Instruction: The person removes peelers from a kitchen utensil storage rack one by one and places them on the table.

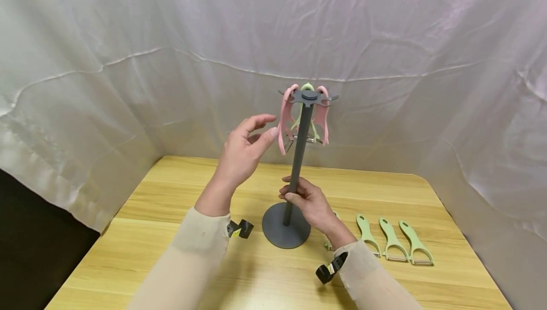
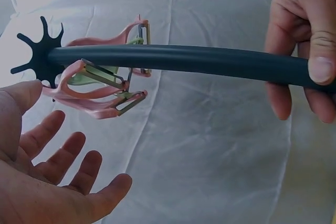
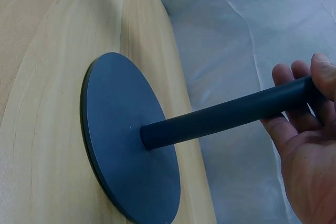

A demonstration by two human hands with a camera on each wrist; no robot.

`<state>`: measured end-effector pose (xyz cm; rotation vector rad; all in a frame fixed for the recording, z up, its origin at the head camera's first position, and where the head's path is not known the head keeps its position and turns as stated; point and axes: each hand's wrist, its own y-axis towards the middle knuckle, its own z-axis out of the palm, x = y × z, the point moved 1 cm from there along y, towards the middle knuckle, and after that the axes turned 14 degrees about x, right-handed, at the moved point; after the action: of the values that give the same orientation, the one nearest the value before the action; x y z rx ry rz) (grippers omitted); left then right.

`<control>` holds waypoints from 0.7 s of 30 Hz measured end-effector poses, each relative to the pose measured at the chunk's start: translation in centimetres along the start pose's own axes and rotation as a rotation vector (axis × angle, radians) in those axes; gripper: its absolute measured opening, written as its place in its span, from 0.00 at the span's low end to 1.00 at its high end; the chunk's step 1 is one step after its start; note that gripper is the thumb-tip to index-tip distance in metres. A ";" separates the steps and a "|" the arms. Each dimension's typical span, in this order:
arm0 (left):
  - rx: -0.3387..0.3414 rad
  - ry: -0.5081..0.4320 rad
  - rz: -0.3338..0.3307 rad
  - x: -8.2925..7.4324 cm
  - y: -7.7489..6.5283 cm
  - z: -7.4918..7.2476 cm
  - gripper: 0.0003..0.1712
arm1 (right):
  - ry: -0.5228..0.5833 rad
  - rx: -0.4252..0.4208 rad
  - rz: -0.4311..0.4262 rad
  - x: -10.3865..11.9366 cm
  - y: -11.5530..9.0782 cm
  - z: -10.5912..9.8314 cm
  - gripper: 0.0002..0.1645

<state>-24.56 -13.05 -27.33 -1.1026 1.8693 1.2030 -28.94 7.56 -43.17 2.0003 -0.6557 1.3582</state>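
A dark grey rack [image 1: 302, 144] with a round base [image 1: 273, 229] and a hooked top stands on the table. From its hooks hang pink peelers, one at the left [image 1: 284, 120] and one at the right [image 1: 324, 122], with a green peeler [image 1: 307, 85] behind the pole. My left hand [image 1: 242, 151] is beside the left pink peeler, its fingers parted and loosely bent around nothing; the thumb tip is at that peeler's edge, and I cannot tell whether it touches. Lower down, my right hand [image 1: 312, 204] grips the pole, thumb in front and fingers behind.
To the right on the wooden table [image 1: 141, 248] lie several green peelers [image 1: 390, 234] in a row; one [image 1: 328, 245] is partly hidden by my right wrist. Pale cloth [image 1: 213, 30] hangs behind the table and along its sides.
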 end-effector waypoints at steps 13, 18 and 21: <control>0.031 -0.023 0.033 -0.3 1.2 0.1 0.20 | -0.004 -0.001 -0.013 -0.2 0.0 -0.1 0.22; 0.061 -0.035 0.028 -0.3 1.5 0.2 0.20 | -0.005 0.001 -0.012 -0.2 -0.1 -0.2 0.22; 0.078 -0.035 0.008 -0.3 1.7 0.2 0.23 | -0.008 0.001 -0.012 -0.1 -0.1 -0.2 0.22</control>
<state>-25.92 -12.36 -26.53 -1.0264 1.8790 1.1367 -29.06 7.79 -43.27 2.0083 -0.6458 1.3439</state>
